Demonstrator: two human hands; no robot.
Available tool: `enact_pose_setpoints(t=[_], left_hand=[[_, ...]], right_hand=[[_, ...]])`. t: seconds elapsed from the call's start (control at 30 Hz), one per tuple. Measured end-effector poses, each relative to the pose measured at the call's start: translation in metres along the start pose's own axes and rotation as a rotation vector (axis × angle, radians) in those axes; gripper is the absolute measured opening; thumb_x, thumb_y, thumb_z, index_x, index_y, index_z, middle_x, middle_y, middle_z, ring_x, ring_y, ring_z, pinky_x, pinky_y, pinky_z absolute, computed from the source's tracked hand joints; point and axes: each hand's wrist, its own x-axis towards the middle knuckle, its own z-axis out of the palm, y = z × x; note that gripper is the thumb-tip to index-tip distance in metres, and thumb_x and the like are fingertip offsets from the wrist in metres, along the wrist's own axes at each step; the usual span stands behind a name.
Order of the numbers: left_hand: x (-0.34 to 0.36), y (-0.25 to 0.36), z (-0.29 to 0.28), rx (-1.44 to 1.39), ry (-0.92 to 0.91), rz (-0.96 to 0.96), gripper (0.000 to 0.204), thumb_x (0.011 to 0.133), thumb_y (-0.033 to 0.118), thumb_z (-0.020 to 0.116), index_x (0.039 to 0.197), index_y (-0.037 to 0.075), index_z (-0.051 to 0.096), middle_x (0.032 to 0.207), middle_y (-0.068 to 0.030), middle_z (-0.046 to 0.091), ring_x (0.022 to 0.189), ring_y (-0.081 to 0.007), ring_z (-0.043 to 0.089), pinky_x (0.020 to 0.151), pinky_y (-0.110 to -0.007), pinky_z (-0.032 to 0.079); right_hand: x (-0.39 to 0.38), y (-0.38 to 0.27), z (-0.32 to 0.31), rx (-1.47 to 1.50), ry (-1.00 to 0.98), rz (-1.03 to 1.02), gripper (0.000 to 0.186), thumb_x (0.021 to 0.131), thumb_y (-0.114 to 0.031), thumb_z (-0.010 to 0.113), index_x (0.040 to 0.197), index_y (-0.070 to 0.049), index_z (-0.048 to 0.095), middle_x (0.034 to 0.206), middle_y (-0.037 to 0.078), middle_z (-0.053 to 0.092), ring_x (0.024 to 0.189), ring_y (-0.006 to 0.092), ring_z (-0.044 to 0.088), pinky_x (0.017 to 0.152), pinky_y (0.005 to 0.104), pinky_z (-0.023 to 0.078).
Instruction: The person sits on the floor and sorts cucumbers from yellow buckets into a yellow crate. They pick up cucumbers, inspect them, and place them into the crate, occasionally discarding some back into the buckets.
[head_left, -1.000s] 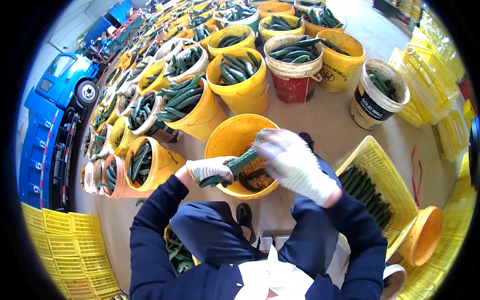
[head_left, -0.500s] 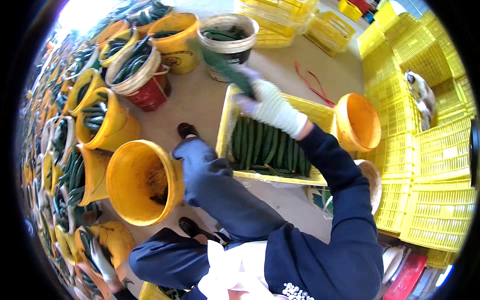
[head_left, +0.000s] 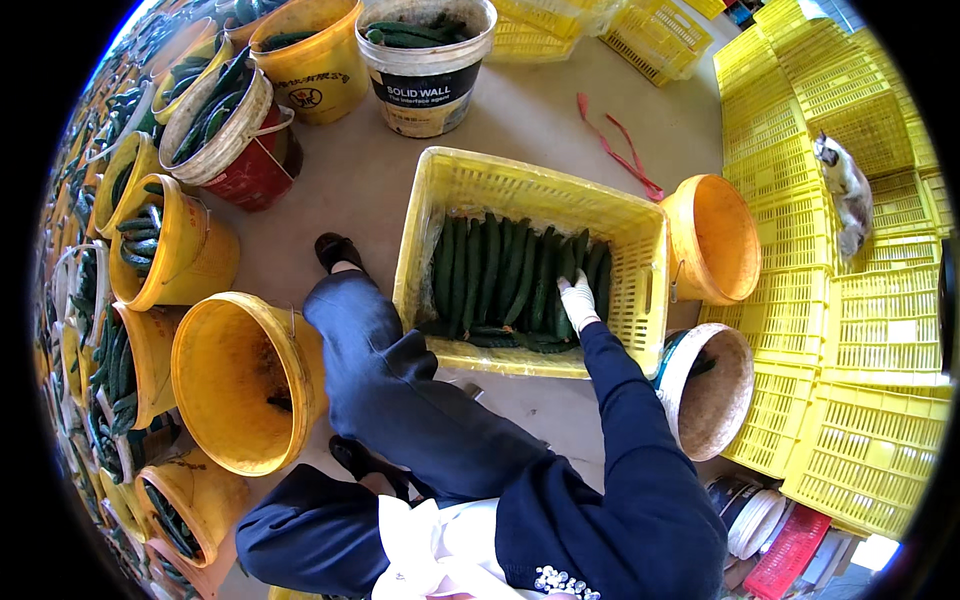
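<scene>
My right hand point(head_left: 578, 302), in a white glove, reaches down into a yellow plastic crate point(head_left: 535, 172) in front of me. Its fingers close over a dark green cucumber point(head_left: 567, 262) near the right end of the row. Long cucumbers point(head_left: 490, 270) stand side by side in the crate, and a few lie crosswise along its near side. A clear plastic liner shows around the crate's inside. My left hand is out of the picture.
Buckets of cucumbers crowd the left side. A yellow bucket point(head_left: 240, 385) with residue inside stands beside my legs. An orange bucket point(head_left: 712, 240) and a whitish bucket point(head_left: 708, 392) flank the crate. Yellow crates point(head_left: 780, 260) are stacked at right, with a cat point(head_left: 848, 195) there.
My right hand, which held a cucumber raised over the crate's far left, has come down into the crate's right part. My left hand has left the view from the lower-left bucket.
</scene>
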Motion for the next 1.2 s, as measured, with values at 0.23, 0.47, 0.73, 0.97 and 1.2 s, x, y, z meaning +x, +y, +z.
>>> enact_pose_setpoints(t=[0.23, 0.47, 0.73, 0.97, 1.2], left_hand=[[0.017, 0.013, 0.001, 0.013, -0.008, 0.02, 0.033, 0.096, 0.017, 0.047, 0.122, -0.001, 0.053, 0.113, -0.0075, 0.05, 0.099, -0.0148, 0.045, 0.082, -0.027, 0.037], [0.022, 0.024, -0.009, 0.013, 0.027, 0.042, 0.036, 0.096, 0.018, 0.048, 0.126, -0.002, 0.05, 0.124, -0.0102, 0.051, 0.112, -0.0179, 0.047, 0.093, -0.029, 0.039], [0.03, 0.134, 0.031, -0.069, -0.13, 0.328, 0.037, 0.094, 0.013, 0.051, 0.127, -0.002, 0.048, 0.125, -0.0137, 0.053, 0.112, -0.0232, 0.051, 0.098, -0.031, 0.04], [0.128, 0.232, 0.156, 0.38, -0.569, 0.694, 0.033, 0.086, 0.019, 0.059, 0.114, 0.001, 0.057, 0.107, -0.0188, 0.062, 0.098, -0.0324, 0.06, 0.086, -0.037, 0.048], [0.166, 0.194, 0.321, 0.741, -0.921, 0.526, 0.035, 0.08, 0.029, 0.056, 0.099, 0.001, 0.066, 0.099, -0.021, 0.065, 0.091, -0.0366, 0.063, 0.078, -0.043, 0.051]], right_hand=[[-0.013, -0.033, 0.018, -0.448, -0.221, 0.13, 0.073, 0.09, -0.038, 0.048, 0.146, -0.01, 0.012, 0.115, 0.031, 0.055, 0.104, 0.0424, 0.057, 0.091, 0.0461, 0.044], [0.026, -0.051, 0.019, -0.736, -0.321, 0.038, 0.065, 0.093, -0.038, 0.04, 0.145, -0.007, 0.015, 0.117, 0.026, 0.058, 0.102, 0.0384, 0.06, 0.088, 0.0473, 0.046], [0.019, -0.069, 0.011, -0.751, -0.167, -0.065, 0.061, 0.087, -0.034, 0.051, 0.137, -0.004, 0.031, 0.106, 0.025, 0.061, 0.097, 0.0375, 0.061, 0.084, 0.0475, 0.048], [-0.019, -0.023, 0.037, -0.982, -0.028, -0.486, 0.068, 0.082, -0.03, 0.059, 0.137, -0.001, 0.034, 0.141, 0.02, 0.037, 0.127, 0.0357, 0.038, 0.105, 0.0453, 0.03], [-0.029, -0.041, 0.053, -1.414, -0.036, -0.303, 0.072, 0.083, -0.035, 0.054, 0.143, -0.008, 0.025, 0.148, 0.011, 0.027, 0.13, 0.0301, 0.033, 0.108, 0.0431, 0.023]])
